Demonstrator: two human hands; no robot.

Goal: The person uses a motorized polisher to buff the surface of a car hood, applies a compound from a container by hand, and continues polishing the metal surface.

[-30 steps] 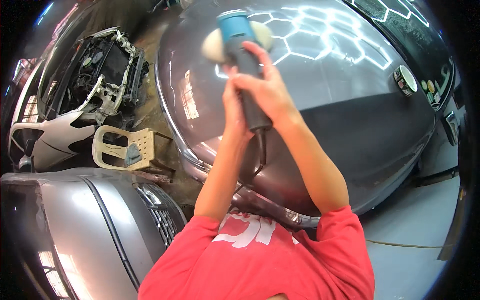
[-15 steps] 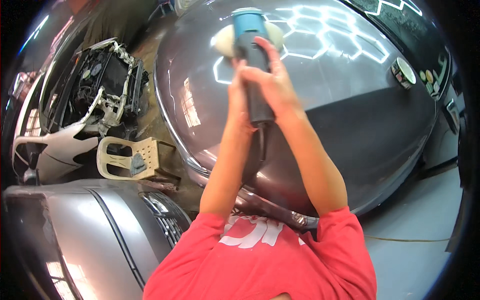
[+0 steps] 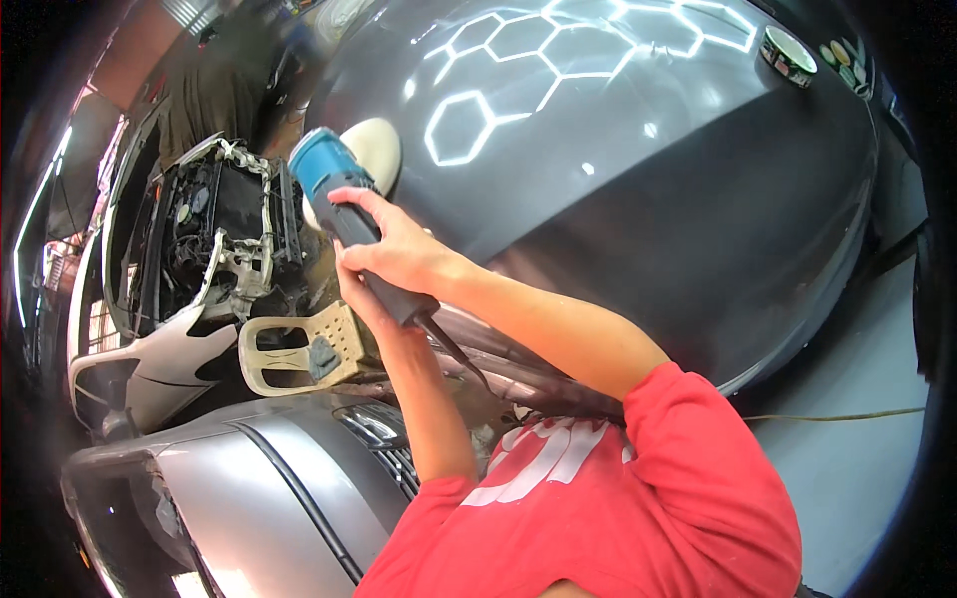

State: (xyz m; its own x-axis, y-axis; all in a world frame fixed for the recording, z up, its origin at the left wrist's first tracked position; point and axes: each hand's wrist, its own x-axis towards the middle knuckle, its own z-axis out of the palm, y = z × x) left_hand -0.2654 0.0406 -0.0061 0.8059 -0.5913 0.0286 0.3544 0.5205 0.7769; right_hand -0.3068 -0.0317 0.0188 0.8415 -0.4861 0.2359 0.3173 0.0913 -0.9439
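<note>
Polisher: I am seeing the blue-and-black polisher [image 3: 344, 221] swinging left; a moment ago it was sitting over the middle of the dark hood [image 3: 638, 239], and now it is hanging at the hood's left edge.
Pad: the pale round pad [image 3: 377, 149] is tilting with the polisher; I am not managing to tell whether it is touching paint.
Meaning: I am judging that the work is shifting from the hood's middle to its border.
Right hand: the right hand [image 3: 404, 249] is closing around the polisher's body, its index finger stretching along the top.
Left hand: the left hand [image 3: 356, 284] is gripping the handle from beneath; most of its fingers are hiding, so I am not judging how tightly.
Cord: the black cord [image 3: 454, 349] is trailing from the handle toward the shirt.
Shirt: the red shirt [image 3: 678, 498] is showing big white lettering, folding partly out of sight.
Container: the short round container [image 3: 790, 57] is standing on the hood, carrying print too small for reading.
Polisher markings: I am making out none.
</note>
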